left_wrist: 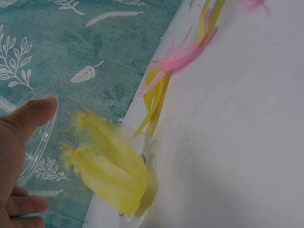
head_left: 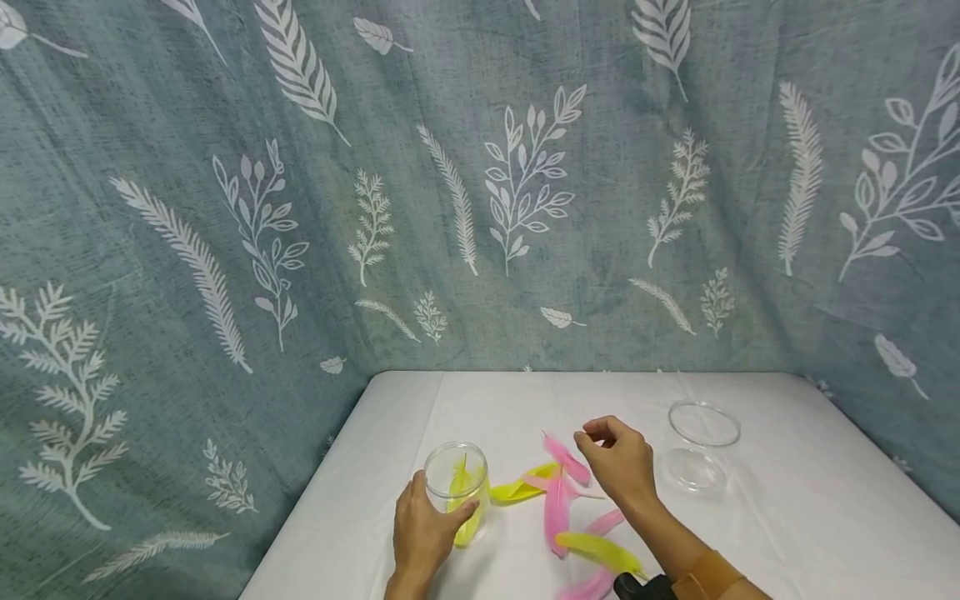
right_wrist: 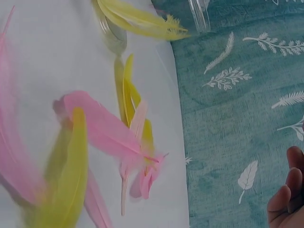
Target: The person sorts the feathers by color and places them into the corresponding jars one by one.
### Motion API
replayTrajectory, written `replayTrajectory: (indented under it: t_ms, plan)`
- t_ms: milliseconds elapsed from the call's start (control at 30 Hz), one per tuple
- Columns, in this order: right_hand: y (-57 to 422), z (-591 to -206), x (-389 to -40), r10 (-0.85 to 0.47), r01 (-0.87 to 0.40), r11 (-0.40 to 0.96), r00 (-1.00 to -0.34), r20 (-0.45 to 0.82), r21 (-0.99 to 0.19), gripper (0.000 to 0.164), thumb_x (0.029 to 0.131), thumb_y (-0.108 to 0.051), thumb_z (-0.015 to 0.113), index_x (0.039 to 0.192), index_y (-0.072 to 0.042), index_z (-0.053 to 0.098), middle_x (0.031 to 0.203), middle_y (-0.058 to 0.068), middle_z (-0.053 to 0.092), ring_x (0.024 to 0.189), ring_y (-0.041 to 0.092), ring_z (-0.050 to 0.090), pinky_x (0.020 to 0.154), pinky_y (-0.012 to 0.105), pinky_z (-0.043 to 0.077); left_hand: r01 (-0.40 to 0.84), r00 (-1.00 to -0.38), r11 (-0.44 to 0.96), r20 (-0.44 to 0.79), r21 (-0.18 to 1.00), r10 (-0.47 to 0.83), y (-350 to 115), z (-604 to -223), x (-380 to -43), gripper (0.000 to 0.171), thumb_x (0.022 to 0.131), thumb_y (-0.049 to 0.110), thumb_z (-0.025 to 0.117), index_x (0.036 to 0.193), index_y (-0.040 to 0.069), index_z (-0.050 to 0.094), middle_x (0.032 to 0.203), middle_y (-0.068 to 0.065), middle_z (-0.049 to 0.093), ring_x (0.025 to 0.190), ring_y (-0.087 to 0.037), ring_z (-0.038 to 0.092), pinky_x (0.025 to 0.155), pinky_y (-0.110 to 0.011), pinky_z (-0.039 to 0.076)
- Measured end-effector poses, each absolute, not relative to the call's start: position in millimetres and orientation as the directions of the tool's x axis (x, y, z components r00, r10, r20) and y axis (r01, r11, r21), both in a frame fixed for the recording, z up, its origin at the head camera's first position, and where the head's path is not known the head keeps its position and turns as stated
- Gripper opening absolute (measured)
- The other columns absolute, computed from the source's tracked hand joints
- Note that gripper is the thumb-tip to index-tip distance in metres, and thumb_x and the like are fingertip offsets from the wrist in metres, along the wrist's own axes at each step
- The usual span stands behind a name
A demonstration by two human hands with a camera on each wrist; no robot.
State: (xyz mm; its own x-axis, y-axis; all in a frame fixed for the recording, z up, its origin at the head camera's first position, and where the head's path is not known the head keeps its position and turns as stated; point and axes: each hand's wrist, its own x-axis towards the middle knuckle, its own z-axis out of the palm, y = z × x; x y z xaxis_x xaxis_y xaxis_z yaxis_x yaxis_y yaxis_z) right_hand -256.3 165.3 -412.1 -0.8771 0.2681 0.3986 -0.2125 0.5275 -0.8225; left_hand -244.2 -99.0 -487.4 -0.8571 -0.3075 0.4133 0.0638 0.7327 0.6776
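At the left of the bench [head_left: 360, 517], the left hand [head_left: 423, 527] grasps the jar [head_left: 448, 497], its fingers round the left side and its thumb across the near side. 2 yellow feathers [left_wrist: 107, 183] are inside, quill ends toward the rim.

Next come the loose feathers, lying on the bench between the hands: a yellow feather [head_left: 516, 491] with its end just beside the jar, pink feathers [head_left: 557, 518] overlapping it, and, nearer the person, a pale yellow feather [head_left: 600, 550].

The far pink feather [head_left: 567, 458] lies closest to the right hand [head_left: 622, 462]. Seen from the head, it is left of the fingertips and nearer the person, its long axis slanting from far left to near right. The right hand is the nearer hand to it; the left is beyond the jar. The right fingers are loosely bent above the bench, with nothing seen between them, and the right wrist view shows them apart from every feather.

Rightmost is a 2nd jar [head_left: 699, 450], past the right hand
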Motion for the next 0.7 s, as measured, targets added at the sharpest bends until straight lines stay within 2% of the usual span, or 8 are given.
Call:
replayTrajectory:
  t_ms: [433,700]
  plan:
    - [190.5,-419.4,-248.1,0.291,-0.181,0.579,-0.865,0.409,-0.795,0.014,0.085,-0.021,0.073,0.091,-0.009,0.07,0.084,0.002,0.068,0.073,0.018,0.054,0.063,0.033,0.043,0.071,-0.86,0.727,0.411,0.683,-0.302,-100.1,-488.5,-242.8,0.1,0.058,0.049,0.09,0.129,-0.008,0.051,0.12,-0.026,0.057,0.109,-0.042,0.055,0.086,-0.053,0.046]
    - [207.4,-426.2,-243.7,0.272,-0.125,0.599,-0.897,0.348,-0.791,0.019,0.086,-0.024,0.071,0.096,-0.008,0.07,0.087,0.002,0.068,0.079,0.021,0.056,0.066,0.035,0.045,0.065,-0.865,0.726,0.402,0.684,-0.302,-100.7,-487.8,-242.6,0.102,0.057,0.05,0.09,0.13,-0.008,0.05,0.121,-0.027,0.056,0.11,-0.043,0.054,0.085,-0.055,0.046]
